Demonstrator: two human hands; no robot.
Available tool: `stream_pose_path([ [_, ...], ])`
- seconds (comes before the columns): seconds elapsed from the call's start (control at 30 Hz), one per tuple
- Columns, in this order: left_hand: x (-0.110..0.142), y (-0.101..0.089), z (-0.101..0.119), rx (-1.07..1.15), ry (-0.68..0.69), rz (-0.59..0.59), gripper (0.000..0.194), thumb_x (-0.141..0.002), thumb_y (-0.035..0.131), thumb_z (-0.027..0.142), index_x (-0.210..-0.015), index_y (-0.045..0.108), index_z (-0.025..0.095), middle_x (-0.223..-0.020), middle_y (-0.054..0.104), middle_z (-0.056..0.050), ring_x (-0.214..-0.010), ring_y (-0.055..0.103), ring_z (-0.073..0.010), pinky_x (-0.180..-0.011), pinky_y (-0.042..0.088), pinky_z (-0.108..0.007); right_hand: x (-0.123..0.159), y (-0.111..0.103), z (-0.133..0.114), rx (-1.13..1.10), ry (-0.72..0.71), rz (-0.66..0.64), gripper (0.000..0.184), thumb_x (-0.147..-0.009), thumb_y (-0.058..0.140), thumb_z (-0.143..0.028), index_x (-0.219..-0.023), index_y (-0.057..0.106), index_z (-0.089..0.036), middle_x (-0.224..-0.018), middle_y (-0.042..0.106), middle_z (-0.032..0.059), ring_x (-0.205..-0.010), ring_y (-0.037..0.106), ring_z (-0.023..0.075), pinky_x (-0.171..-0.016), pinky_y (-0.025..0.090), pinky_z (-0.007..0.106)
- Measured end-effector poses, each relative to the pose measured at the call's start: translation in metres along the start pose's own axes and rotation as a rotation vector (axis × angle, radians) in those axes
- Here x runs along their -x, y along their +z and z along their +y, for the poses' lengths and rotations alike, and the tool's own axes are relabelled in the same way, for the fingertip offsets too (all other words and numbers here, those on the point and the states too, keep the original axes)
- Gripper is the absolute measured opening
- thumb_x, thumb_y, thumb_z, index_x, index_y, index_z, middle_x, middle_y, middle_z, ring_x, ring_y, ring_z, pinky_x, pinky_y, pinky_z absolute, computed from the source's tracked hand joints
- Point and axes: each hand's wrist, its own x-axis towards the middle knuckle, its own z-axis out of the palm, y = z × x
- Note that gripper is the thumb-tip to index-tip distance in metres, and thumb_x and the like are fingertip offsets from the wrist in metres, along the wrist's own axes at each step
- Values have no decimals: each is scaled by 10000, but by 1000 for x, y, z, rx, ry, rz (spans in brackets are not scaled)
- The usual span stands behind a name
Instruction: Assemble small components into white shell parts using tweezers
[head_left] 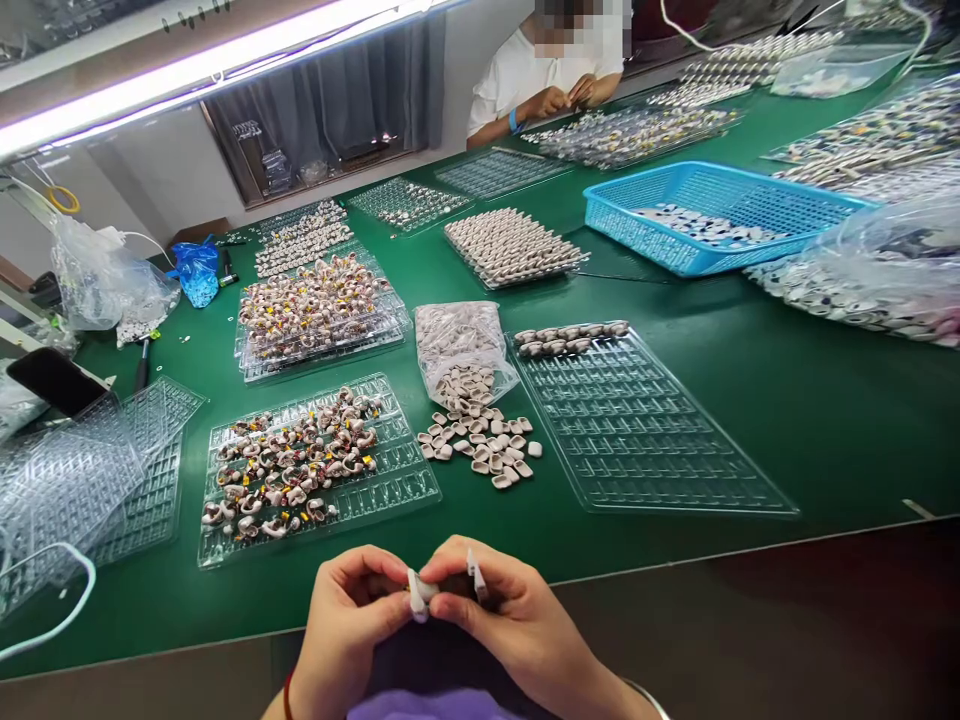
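Just past the table's near edge, my left hand [349,605] and my right hand [502,605] meet fingertip to fingertip. Both pinch a small beige plastic housing [421,594], whose details are mostly covered by the fingers. A second small pale plastic piece [476,577] sticks up among the fingers of my right hand. Ahead on the left lies a clear tray [397,490] bearing beige housings with wires and yellow tabs. Loose beige shells [499,460] spill from a plastic bag [457,335]. To their right, another clear tray [645,440] has dark-edged beige parts along its far end.
Stacked loaded trays [319,310] and a packed beige tray [514,245] stand farther back. A blue basket [675,240] holds small pale parts. Clear trays [67,480], a phone [56,382] and a white cable [67,625] occupy the left. Across the table sits a person [555,75].
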Motion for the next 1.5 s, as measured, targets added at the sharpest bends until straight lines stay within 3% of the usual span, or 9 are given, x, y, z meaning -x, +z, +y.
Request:
stream_pose_path([
  [0.2, 1, 0, 2, -9, 1, -30, 214, -530, 906, 175, -697, 774, 155, -680, 750, -23, -624, 661, -128, -612, 504, -190, 1, 3, 2, 7, -61, 77, 182, -788, 729, -383, -756, 716, -205, -658, 634, 14, -590, 564, 151, -562, 470, 255],
  [0.47, 5, 3, -5, 38, 22, 12, 198, -543, 908, 186, -699, 788, 164, -675, 778, -37, -631, 687, -149, -649, 527, -222, 3, 9, 4, -186, 96, 99, 247, -750, 759, -433, -758, 708, -192, -655, 604, 2, -590, 560, 143, -571, 471, 246],
  [0.77, 7, 6, -13, -17, 83, 74, 195, -565, 901, 224, -728, 801, 189, -735, 798, -48, -670, 706, -164, -660, 553, -226, 5, 17, 6, -196, 56, 160, 247, -754, 754, -438, -705, 693, -205, -682, 550, -3, -606, 541, 144, -562, 467, 239],
  [1.07, 9, 9, -7, -79, 163, 88, 168, -570, 895, 249, -703, 808, 194, -725, 794, -60, -692, 732, -204, -682, 588, -261, 6, 19, 15, -342, 92, 131, 203, -741, 779, -402, -719, 700, -217, -697, 547, -5, -637, 545, 144, -604, 465, 246],
  [1.5, 12, 9, -3, -247, 317, 51, 91, -661, 830, 180, -746, 812, 209, -722, 765, -48, -683, 716, -172, -646, 575, -201, 6, 18, 19, -398, 82, 108, 175, -750, 785, -375, -730, 714, -217, -702, 529, -13, -633, 501, 128, -611, 424, 242],
])
